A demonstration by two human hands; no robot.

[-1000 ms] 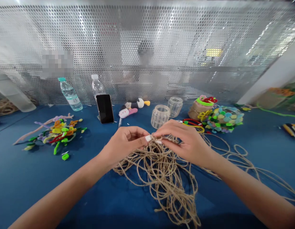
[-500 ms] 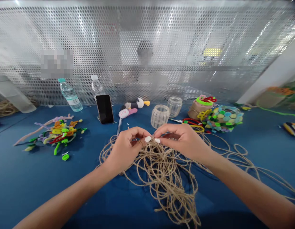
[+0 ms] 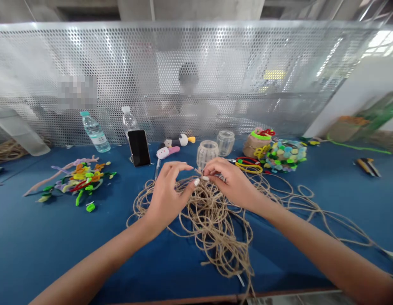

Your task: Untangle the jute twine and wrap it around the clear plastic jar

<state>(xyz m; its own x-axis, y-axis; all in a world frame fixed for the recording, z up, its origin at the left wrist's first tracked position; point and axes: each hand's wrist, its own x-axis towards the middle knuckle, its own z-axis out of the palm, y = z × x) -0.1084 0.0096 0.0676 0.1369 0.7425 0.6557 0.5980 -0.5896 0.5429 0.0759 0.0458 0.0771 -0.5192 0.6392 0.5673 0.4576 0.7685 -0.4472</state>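
Observation:
A loose tangle of brown jute twine [image 3: 215, 220] lies on the blue table in front of me, its strands trailing off to the right. Above its far end, my right hand [image 3: 226, 178] pinches the twine between thumb and fingertips, a short end poking up. My left hand [image 3: 171, 186] is just to the left, thumb and forefinger apart, with nothing between them. Right behind my fingers stands a ribbed clear glass jar [image 3: 207, 153], partly covered by my right hand. A second glass jar [image 3: 226, 142] is behind it.
Pipe-cleaner pieces [image 3: 85, 178] are heaped at left. A phone [image 3: 139, 147] leans against a bottle, near another water bottle [image 3: 96, 133]. Plush-topped pens [image 3: 167, 151], red-and-yellow-handled tools [image 3: 249, 164], a twine-wrapped jar [image 3: 255, 144] and a pompom-covered jar [image 3: 287, 156] stand farther back. A perforated metal screen [image 3: 135, 76] rises behind.
My left thumb and forefinger have parted from the twine, while my right hand keeps its pinch. The view has tilted up slightly, and the table's near edge now shows.

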